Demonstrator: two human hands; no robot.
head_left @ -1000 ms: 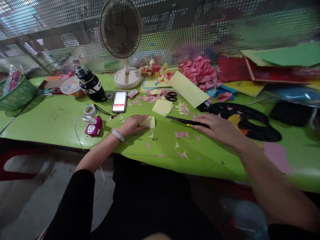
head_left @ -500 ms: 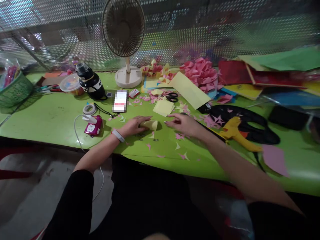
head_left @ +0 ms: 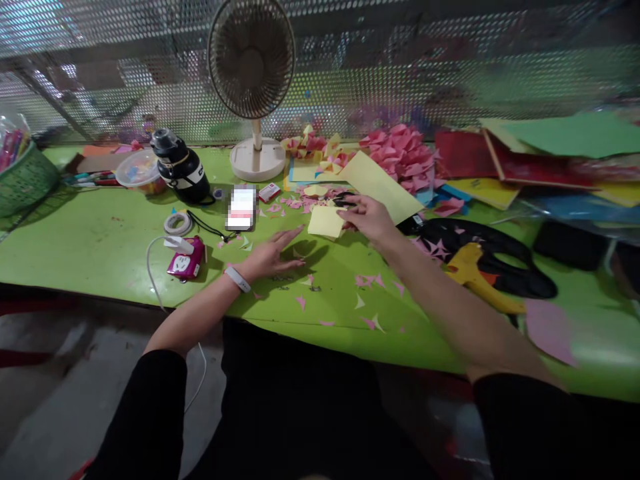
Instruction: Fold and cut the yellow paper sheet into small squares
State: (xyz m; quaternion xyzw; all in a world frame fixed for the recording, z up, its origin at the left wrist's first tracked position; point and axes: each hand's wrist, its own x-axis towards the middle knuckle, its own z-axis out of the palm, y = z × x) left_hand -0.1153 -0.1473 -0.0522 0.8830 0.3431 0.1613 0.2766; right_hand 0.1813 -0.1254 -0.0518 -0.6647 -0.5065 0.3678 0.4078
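My right hand [head_left: 369, 219] pinches the right edge of a small square of pale yellow paper [head_left: 325, 220] between thumb and fingers. Whether it grips one sheet or several I cannot tell. My left hand [head_left: 275, 257], with a pale band on the wrist, hovers low over the green table [head_left: 110, 247], fingers spread and nothing in them. Black scissors [head_left: 345, 199] lie just behind the right hand, partly hidden by it. Around both hands are scattered pink and yellow paper scraps [head_left: 369, 280].
A fan [head_left: 253, 67], a black bottle [head_left: 181, 167], a phone [head_left: 241, 208] and a tape roll [head_left: 177, 223] stand or lie at the back left. Pink folded paper pieces [head_left: 400, 153] are heaped behind. A yellow glue gun [head_left: 470, 267] rests at right, a purple power adapter [head_left: 186, 260] at left.
The curled yellow paper has left my left hand, whose fingers have spread. My right hand has moved up and forward and taken hold of the yellow paper square.
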